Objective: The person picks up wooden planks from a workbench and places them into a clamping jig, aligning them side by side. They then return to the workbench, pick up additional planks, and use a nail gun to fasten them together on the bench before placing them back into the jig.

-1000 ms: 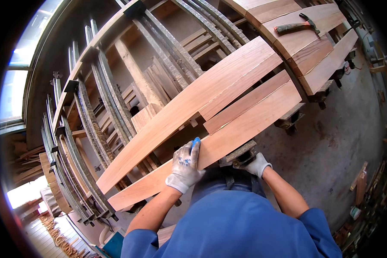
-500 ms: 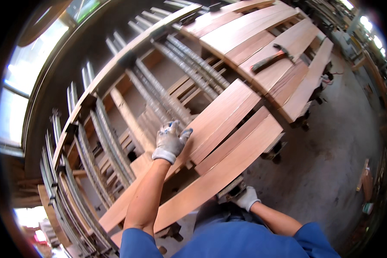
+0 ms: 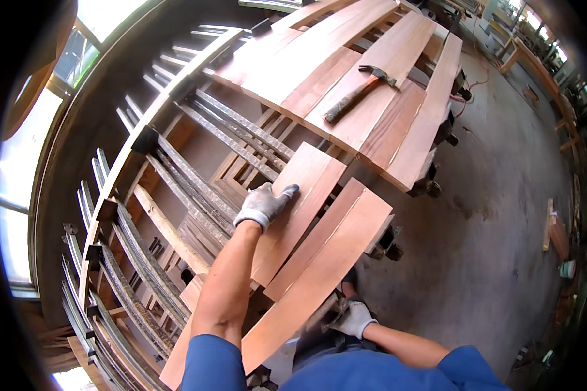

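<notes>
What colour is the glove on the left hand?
The left glove is greyish white, bluish at the thumb tip; it shows best in the head view.

Bright windows (image 3: 27, 179) sit in a dark wall (image 3: 127, 75) past the left edge of the metal rack (image 3: 195, 180). Past its right edge — grey floor (image 3: 482, 260) with dark spots, and a brown wooden frame (image 3: 537, 77).

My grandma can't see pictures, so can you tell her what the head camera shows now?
A person's gloved left hand is at the edge of a wooden board lying over metal bars; the gloved right hand is lower, beside a second board. Farther off, a hammer lies on more boards.
</notes>
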`<control>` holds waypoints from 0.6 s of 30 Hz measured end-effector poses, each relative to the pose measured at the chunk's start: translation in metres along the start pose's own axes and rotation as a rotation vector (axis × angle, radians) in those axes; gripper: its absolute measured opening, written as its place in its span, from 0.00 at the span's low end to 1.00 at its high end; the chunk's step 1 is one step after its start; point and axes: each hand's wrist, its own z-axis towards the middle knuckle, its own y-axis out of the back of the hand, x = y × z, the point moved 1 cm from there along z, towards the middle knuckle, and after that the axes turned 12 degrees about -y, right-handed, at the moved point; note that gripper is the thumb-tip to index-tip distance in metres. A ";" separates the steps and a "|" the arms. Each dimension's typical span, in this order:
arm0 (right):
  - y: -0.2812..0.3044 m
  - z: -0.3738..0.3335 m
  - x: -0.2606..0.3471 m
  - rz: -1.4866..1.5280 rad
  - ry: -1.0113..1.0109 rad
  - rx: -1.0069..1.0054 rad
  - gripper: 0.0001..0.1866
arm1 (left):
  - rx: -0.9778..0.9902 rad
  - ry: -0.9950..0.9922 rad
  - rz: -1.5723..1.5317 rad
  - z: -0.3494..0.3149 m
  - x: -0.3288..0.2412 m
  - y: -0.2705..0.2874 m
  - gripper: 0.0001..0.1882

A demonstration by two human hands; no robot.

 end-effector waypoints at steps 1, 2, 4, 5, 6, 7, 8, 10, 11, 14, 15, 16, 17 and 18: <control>0.002 -0.001 0.001 -0.110 -0.051 0.002 0.32 | -0.002 -0.013 0.011 0.000 0.002 -0.002 0.49; 0.004 -0.004 0.003 -0.203 -0.098 0.012 0.32 | -0.005 -0.026 0.022 -0.001 0.005 -0.008 0.49; 0.009 -0.005 0.008 -0.325 -0.149 0.023 0.31 | -0.020 -0.039 0.031 -0.001 0.006 -0.011 0.49; 0.010 -0.004 0.011 -0.343 -0.159 0.031 0.31 | -0.013 -0.053 0.041 -0.003 0.006 -0.012 0.49; 0.006 -0.002 0.003 -0.328 -0.153 0.030 0.32 | -0.007 -0.071 0.046 -0.003 0.005 -0.014 0.49; 0.002 0.001 -0.004 -0.313 -0.147 0.031 0.32 | -0.001 -0.088 0.051 -0.002 0.004 -0.016 0.49; -0.001 0.003 -0.014 -0.295 -0.117 0.027 0.33 | -0.001 -0.092 0.047 0.000 0.005 -0.015 0.48; -0.001 0.002 -0.013 -0.223 -0.116 0.097 0.36 | 0.030 -0.072 0.035 -0.002 -0.002 -0.009 0.48; -0.001 0.003 -0.013 -0.188 -0.119 0.129 0.37 | 0.045 -0.060 0.029 -0.003 -0.005 -0.008 0.48; -0.028 0.018 -0.047 0.335 -0.007 0.279 0.38 | 0.010 -0.077 0.027 -0.002 -0.002 -0.012 0.48; -0.028 0.017 -0.044 0.490 -0.003 0.322 0.37 | 0.019 -0.073 0.032 -0.003 0.002 -0.013 0.48; -0.025 0.016 -0.042 0.563 -0.025 0.340 0.36 | 0.028 -0.070 0.038 -0.005 0.007 -0.014 0.47; -0.022 0.015 -0.040 0.584 -0.046 0.344 0.35 | 0.038 -0.066 0.044 -0.008 0.011 -0.014 0.47; -0.019 0.012 -0.036 0.592 -0.063 0.350 0.35 | 0.015 -0.073 0.012 -0.015 0.011 -0.013 0.47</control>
